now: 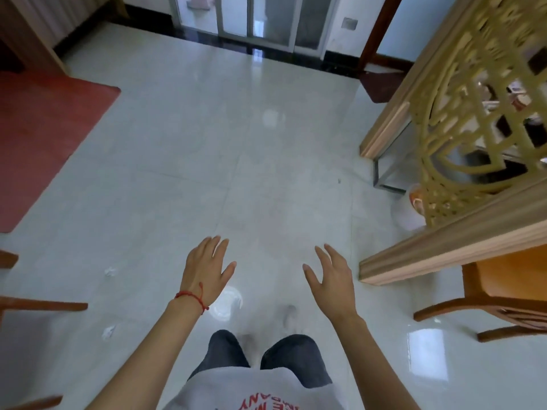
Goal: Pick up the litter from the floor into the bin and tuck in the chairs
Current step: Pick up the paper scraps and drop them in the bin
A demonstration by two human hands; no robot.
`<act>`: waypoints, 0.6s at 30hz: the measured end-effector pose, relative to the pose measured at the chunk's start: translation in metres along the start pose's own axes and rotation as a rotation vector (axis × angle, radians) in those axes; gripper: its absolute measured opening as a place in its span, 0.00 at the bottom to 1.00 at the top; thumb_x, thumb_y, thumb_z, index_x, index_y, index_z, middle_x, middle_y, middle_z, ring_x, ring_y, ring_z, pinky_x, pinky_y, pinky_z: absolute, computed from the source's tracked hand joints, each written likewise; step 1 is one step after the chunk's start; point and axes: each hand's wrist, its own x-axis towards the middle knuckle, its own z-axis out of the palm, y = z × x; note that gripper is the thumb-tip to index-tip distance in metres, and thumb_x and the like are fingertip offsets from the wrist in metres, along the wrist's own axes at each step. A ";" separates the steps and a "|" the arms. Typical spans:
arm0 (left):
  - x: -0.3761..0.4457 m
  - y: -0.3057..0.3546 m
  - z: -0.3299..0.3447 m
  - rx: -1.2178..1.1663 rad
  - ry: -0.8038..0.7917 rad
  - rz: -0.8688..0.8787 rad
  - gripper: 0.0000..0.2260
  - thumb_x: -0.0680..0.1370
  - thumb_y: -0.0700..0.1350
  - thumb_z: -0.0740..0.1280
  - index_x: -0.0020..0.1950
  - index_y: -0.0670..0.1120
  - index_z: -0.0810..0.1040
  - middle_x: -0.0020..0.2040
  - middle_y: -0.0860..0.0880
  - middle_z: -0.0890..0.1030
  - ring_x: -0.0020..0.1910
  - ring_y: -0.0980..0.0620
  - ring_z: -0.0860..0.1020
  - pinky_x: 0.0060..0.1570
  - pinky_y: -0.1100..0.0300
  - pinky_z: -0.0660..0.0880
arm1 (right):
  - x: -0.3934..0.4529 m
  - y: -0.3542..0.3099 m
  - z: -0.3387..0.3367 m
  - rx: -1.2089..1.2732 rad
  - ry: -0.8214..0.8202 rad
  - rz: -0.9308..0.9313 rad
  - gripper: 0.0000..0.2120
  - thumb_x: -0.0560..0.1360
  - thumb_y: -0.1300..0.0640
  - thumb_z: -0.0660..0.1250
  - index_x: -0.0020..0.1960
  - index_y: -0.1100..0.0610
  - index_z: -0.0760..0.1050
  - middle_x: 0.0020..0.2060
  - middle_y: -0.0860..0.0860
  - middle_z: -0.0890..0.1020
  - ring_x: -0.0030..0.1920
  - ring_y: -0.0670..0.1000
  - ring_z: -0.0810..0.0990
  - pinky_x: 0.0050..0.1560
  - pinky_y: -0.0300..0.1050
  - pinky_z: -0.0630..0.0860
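My left hand [207,269] and my right hand [333,276] are held out over the white tiled floor, fingers apart and empty. Two crumpled white paper scraps lie on the floor to the left: one [110,271] beside my left forearm, another [108,332] closer to me. A white bin lined with a bag [410,213] stands at the right, partly hidden by a carved screen. An orange wooden chair [503,294] stands at the right edge. Wooden legs of another chair [41,305] show at the left edge.
A gold carved screen in a wooden frame [461,137] juts in from the right. A red mat [44,137] covers the floor at the left. Glass sliding doors [254,19] close the far wall. A small dark speck [339,181] lies near the screen.
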 end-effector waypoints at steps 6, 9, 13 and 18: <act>0.039 -0.019 -0.014 -0.008 0.049 -0.111 0.24 0.78 0.52 0.58 0.71 0.43 0.61 0.73 0.42 0.63 0.73 0.44 0.58 0.70 0.50 0.56 | 0.080 -0.028 0.003 -0.038 -0.058 -0.117 0.24 0.77 0.46 0.60 0.70 0.55 0.64 0.72 0.55 0.65 0.72 0.54 0.61 0.71 0.49 0.57; 0.056 -0.030 -0.020 -0.032 0.095 -0.209 0.24 0.78 0.52 0.58 0.71 0.43 0.61 0.73 0.42 0.62 0.73 0.44 0.57 0.70 0.50 0.55 | 0.124 -0.048 0.007 -0.052 -0.114 -0.216 0.24 0.77 0.46 0.59 0.70 0.55 0.64 0.72 0.54 0.64 0.72 0.54 0.60 0.71 0.50 0.56; 0.069 -0.046 -0.029 -0.066 0.164 -0.408 0.24 0.79 0.53 0.56 0.72 0.45 0.59 0.74 0.44 0.60 0.74 0.46 0.55 0.71 0.52 0.53 | 0.182 -0.082 0.016 -0.092 -0.256 -0.404 0.25 0.77 0.46 0.58 0.71 0.55 0.62 0.72 0.54 0.63 0.72 0.53 0.59 0.71 0.49 0.57; 0.073 -0.060 -0.036 -0.093 0.232 -0.674 0.25 0.79 0.54 0.55 0.72 0.45 0.58 0.74 0.45 0.60 0.74 0.47 0.56 0.71 0.52 0.54 | 0.240 -0.135 0.034 -0.145 -0.417 -0.667 0.25 0.77 0.47 0.59 0.71 0.55 0.63 0.72 0.54 0.63 0.72 0.53 0.59 0.71 0.49 0.56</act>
